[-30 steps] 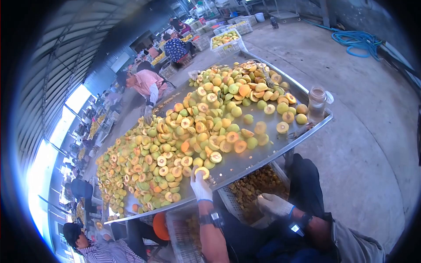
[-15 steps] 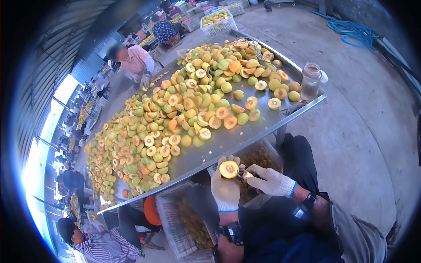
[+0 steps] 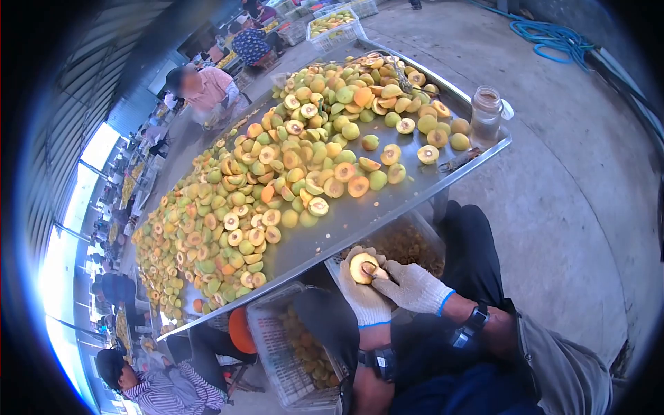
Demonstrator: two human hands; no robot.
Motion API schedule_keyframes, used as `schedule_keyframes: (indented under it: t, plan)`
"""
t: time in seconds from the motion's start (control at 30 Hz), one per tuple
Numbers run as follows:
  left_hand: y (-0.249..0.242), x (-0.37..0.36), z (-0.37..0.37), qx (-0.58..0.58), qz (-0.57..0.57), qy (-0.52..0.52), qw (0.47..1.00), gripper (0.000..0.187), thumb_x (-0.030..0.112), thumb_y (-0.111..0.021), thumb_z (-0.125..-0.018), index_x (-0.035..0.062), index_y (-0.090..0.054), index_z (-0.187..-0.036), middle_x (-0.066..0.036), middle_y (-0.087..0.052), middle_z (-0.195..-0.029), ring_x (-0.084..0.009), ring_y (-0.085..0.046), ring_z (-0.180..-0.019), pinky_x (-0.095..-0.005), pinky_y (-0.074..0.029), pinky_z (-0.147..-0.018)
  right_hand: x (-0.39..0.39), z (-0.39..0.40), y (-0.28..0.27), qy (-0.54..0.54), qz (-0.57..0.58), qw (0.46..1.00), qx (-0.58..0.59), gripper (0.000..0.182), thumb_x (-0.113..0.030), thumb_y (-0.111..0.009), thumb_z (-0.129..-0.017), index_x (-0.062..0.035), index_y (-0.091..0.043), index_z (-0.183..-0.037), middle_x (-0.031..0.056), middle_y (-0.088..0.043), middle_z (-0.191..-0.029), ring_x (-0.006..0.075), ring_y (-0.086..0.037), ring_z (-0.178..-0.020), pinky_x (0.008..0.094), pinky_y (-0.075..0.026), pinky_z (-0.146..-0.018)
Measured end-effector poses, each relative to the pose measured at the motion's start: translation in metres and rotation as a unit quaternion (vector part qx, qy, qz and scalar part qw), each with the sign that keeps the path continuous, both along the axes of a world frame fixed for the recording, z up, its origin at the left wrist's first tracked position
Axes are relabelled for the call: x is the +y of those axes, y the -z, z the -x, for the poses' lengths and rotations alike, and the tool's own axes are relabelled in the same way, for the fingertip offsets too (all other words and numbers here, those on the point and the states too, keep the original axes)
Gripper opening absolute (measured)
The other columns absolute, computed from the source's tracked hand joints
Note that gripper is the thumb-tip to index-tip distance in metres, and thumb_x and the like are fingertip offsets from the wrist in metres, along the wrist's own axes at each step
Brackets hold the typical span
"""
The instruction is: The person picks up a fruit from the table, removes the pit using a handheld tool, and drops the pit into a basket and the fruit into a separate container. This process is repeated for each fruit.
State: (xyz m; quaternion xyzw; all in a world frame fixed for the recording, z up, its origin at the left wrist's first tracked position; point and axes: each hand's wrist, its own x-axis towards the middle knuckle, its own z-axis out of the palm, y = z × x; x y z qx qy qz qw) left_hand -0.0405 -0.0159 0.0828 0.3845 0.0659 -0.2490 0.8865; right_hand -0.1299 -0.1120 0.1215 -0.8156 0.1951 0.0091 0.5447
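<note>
My left hand [image 3: 362,294], in a pale knit glove with a blue cuff edge, is closed around a halved fruit [image 3: 362,268], its cut face and brown centre turned up. My right hand [image 3: 415,286], gloved the same way, is pinched on a small tool whose tip touches the fruit's centre; its handle is mostly hidden in the fingers. Both hands are just off the near edge of a metal table [image 3: 360,221] heaped with halved yellow-green fruit [image 3: 263,180]. Below them stands a crate [image 3: 423,242] with brown bits inside.
A clear jar [image 3: 487,117] stands at the table's right corner. Another crate [image 3: 266,346] holding fruit is below left. A person in pink [image 3: 211,90] is across the table, and one in stripes [image 3: 176,391] sits lower left. A blue hose [image 3: 546,34] lies on the floor.
My right hand has moved left and in against the fruit, and the tool's tip is now at its centre. The view has shifted slightly.
</note>
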Motion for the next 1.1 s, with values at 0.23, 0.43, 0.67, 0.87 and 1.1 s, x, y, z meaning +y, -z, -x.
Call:
schedule_keyframes:
  t: [0.23,0.43,0.67,0.87,1.1]
  plan:
    - [-0.001,0.001,-0.009,0.058,-0.041,-0.016,0.997,0.030,0.027,-0.055,-0.099,0.0015,-0.061,-0.113,-0.016,-0.067,-0.100,-0.0305,-0.066,-0.089,-0.0415,-0.057,-0.084,0.011,0.000,0.006,-0.002,0.025,1.000,-0.009,0.070,-0.049,-0.046,-0.105,0.0039,-0.043,-0.152,0.0312,-0.071,-0.090,0.0485,-0.070,-0.083,0.0540,-0.054,-0.079]
    - [-0.008,0.002,-0.004,0.077,-0.056,-0.035,0.995,0.036,0.036,-0.049,-0.105,0.0019,-0.060,-0.109,-0.017,-0.066,-0.099,-0.0307,-0.065,-0.090,-0.0434,-0.057,-0.084,0.013,-0.002,0.006,-0.007,0.009,1.000,0.017,0.055,-0.045,-0.051,-0.105,-0.0016,-0.055,-0.139,0.0316,-0.071,-0.095,0.0512,-0.068,-0.082,0.0574,-0.053,-0.074]
    - [-0.010,0.003,0.000,0.025,-0.074,-0.009,0.997,0.050,0.048,-0.044,-0.110,0.0014,-0.061,-0.105,-0.017,-0.065,-0.101,-0.0297,-0.065,-0.088,-0.0453,-0.058,-0.081,0.012,0.004,0.013,-0.019,0.019,1.000,-0.001,0.051,-0.045,-0.052,-0.105,-0.0004,-0.058,-0.130,0.0299,-0.070,-0.087,0.0512,-0.068,-0.079,0.0581,-0.052,-0.071]
    - [-0.029,-0.002,0.006,-0.057,-0.157,-0.037,0.985,0.056,0.050,-0.044,-0.111,-0.0013,-0.064,-0.101,-0.015,-0.065,-0.097,-0.0255,-0.065,-0.085,-0.0396,-0.059,-0.077,0.006,0.003,0.006,-0.036,0.083,0.996,0.010,0.060,-0.050,-0.047,-0.106,-0.0010,-0.053,-0.140,0.0295,-0.070,-0.081,0.0494,-0.068,-0.075,0.0558,-0.053,-0.070]
    - [-0.037,-0.003,0.011,-0.080,-0.184,-0.033,0.979,0.056,0.048,-0.045,-0.110,-0.0029,-0.065,-0.101,-0.015,-0.066,-0.097,-0.0244,-0.067,-0.084,-0.0362,-0.059,-0.074,0.003,0.009,0.011,-0.049,0.010,0.998,-0.024,0.055,-0.050,-0.047,-0.105,-0.0020,-0.061,-0.128,0.0279,-0.071,-0.082,0.0470,-0.069,-0.075,0.0537,-0.055,-0.072]
